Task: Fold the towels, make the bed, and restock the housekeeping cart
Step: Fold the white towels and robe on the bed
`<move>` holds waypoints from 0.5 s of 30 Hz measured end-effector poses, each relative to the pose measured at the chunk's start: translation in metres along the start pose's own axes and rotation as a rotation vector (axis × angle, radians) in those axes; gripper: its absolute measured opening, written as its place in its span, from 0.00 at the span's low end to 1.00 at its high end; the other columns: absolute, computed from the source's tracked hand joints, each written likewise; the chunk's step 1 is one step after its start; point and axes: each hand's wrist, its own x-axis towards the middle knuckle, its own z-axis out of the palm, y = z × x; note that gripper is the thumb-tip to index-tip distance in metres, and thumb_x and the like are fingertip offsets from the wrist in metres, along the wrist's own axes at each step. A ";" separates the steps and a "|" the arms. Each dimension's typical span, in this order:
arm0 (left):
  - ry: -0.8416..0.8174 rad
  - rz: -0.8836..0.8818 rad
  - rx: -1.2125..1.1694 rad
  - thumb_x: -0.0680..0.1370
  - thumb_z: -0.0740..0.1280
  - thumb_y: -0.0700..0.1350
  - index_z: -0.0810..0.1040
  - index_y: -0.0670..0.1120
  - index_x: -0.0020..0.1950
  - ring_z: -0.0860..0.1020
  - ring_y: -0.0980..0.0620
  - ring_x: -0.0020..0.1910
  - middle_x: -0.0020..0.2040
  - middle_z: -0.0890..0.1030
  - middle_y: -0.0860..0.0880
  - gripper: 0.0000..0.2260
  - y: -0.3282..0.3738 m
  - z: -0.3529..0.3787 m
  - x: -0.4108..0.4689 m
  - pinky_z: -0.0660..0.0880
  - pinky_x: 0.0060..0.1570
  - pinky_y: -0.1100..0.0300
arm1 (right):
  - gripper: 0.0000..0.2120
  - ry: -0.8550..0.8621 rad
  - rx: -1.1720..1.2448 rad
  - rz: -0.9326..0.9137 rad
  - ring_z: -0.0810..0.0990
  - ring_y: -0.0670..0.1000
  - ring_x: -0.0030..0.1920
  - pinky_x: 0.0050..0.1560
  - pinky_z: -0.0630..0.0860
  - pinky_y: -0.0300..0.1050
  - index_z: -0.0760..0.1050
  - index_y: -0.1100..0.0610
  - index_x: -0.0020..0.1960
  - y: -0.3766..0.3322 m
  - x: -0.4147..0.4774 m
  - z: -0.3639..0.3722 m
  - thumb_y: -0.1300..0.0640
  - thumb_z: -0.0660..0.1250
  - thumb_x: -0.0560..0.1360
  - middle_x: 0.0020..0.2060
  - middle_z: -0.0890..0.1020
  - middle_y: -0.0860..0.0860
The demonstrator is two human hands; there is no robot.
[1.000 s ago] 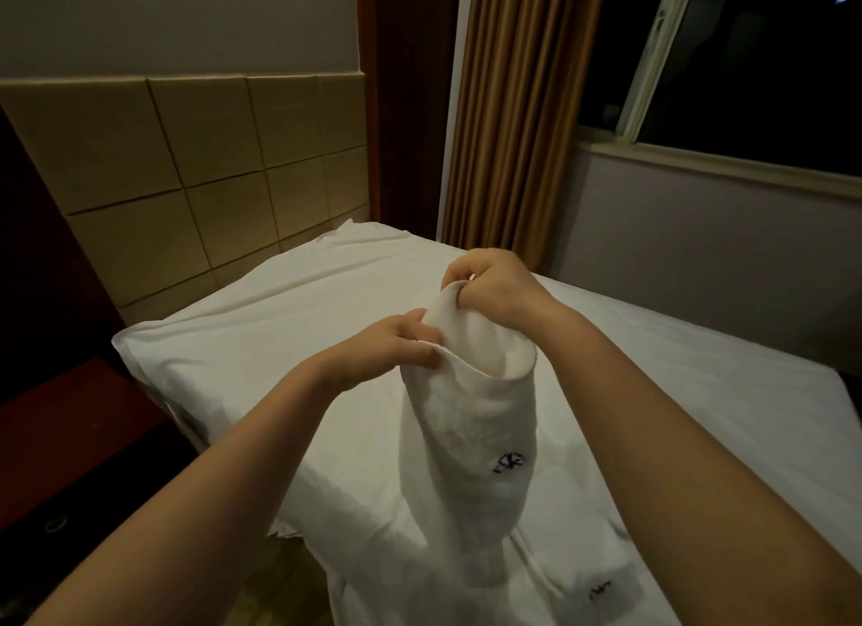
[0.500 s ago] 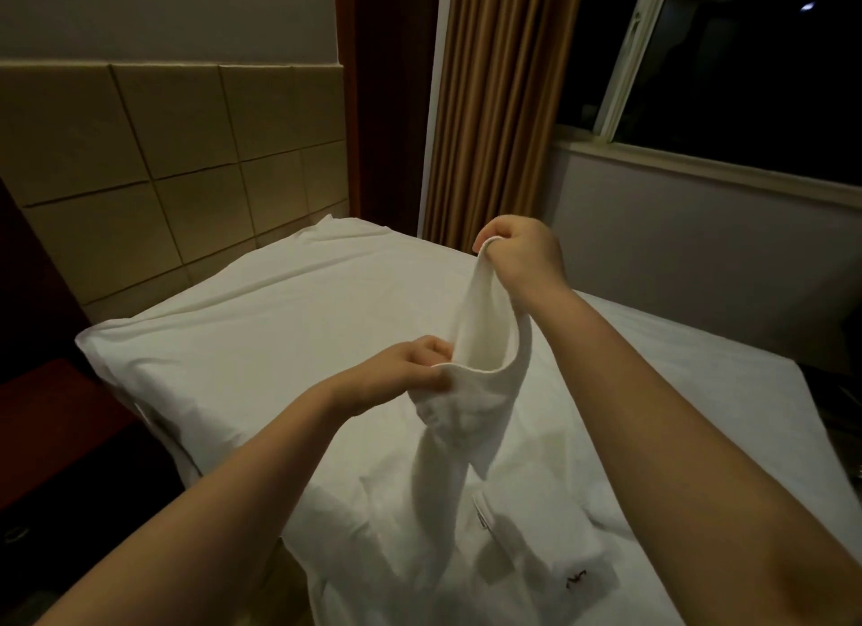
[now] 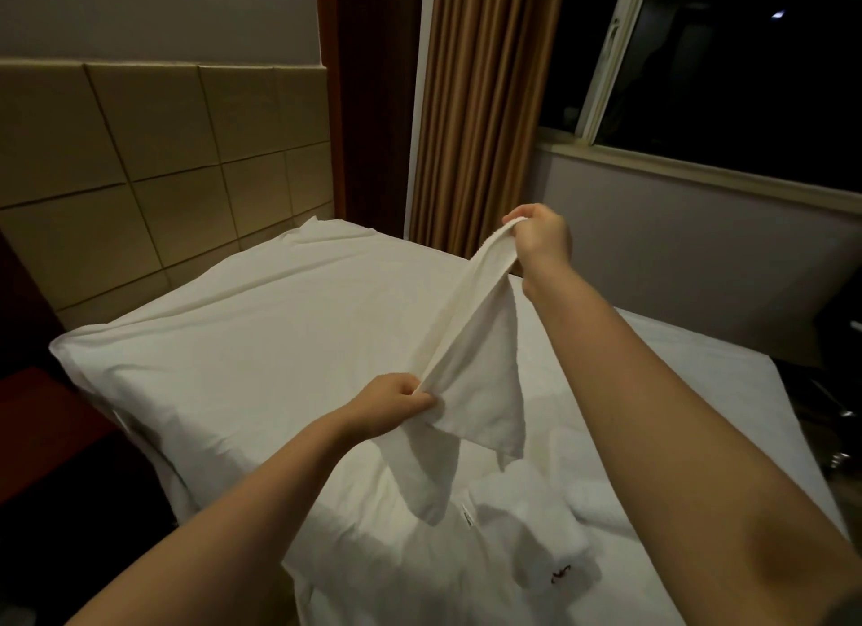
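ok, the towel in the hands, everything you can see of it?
The white towel, seemingly soft terry, is held up over the bed. One edge runs taut on a diagonal between the left hand, gripping it low, and the right hand, pinching it higher and farther out. The rest hangs in loose folds; whether its lowest tip touches the bed is unclear.
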 end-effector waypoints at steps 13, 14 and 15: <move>0.240 0.120 0.117 0.67 0.60 0.54 0.81 0.42 0.43 0.75 0.48 0.46 0.44 0.79 0.48 0.19 0.026 -0.058 -0.010 0.70 0.46 0.56 | 0.15 -0.146 -0.497 0.045 0.75 0.53 0.50 0.46 0.71 0.42 0.79 0.51 0.46 0.067 -0.003 -0.031 0.67 0.58 0.76 0.52 0.77 0.51; 0.216 0.121 0.134 0.70 0.62 0.51 0.79 0.44 0.40 0.75 0.49 0.45 0.42 0.78 0.49 0.12 0.034 -0.059 -0.011 0.70 0.45 0.56 | 0.14 -0.245 -0.519 -0.024 0.76 0.52 0.50 0.46 0.71 0.41 0.79 0.49 0.48 0.071 -0.009 -0.029 0.66 0.62 0.74 0.52 0.78 0.50; 0.196 0.132 0.159 0.73 0.63 0.48 0.78 0.46 0.38 0.74 0.49 0.44 0.40 0.77 0.50 0.08 0.042 -0.059 -0.012 0.70 0.43 0.56 | 0.14 -0.382 -0.510 -0.100 0.77 0.51 0.51 0.46 0.72 0.41 0.78 0.47 0.51 0.073 -0.017 -0.024 0.64 0.66 0.72 0.53 0.78 0.49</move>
